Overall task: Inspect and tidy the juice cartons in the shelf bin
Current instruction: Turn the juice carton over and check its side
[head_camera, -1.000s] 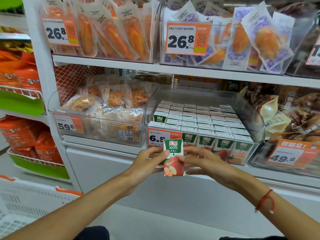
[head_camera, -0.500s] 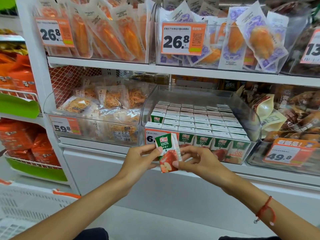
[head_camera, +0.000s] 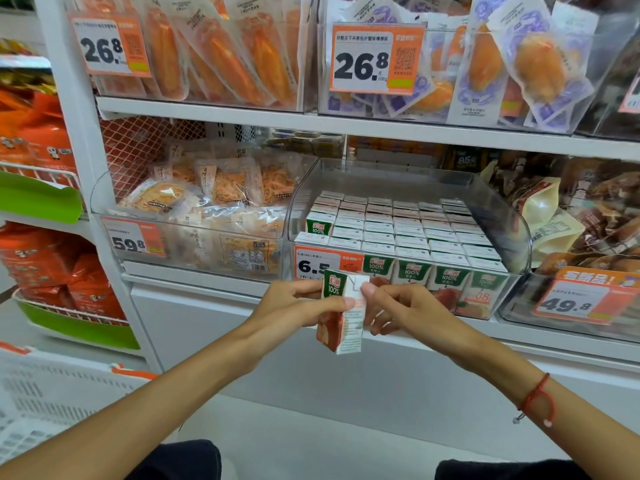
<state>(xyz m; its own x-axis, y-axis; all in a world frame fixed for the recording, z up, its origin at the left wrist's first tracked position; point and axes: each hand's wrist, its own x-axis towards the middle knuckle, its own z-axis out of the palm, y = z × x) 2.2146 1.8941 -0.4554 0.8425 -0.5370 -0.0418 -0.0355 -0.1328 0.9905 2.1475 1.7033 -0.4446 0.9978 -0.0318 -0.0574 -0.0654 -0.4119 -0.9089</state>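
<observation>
Head view: both hands pinch one juice carton [head_camera: 341,311] in front of the clear shelf bin [head_camera: 516,233] — left hand [head_camera: 294,306] on its front, right hand [head_camera: 405,311] at the top corner (carton turned edge-on), fingers closed around it, rows of cartons [head_camera: 398,230] behind.

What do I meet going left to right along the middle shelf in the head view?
Clear bin of orange shredded-snack packets → clear bin of green-and-white juice cartons → clear bin of brown snack pouches.
</observation>
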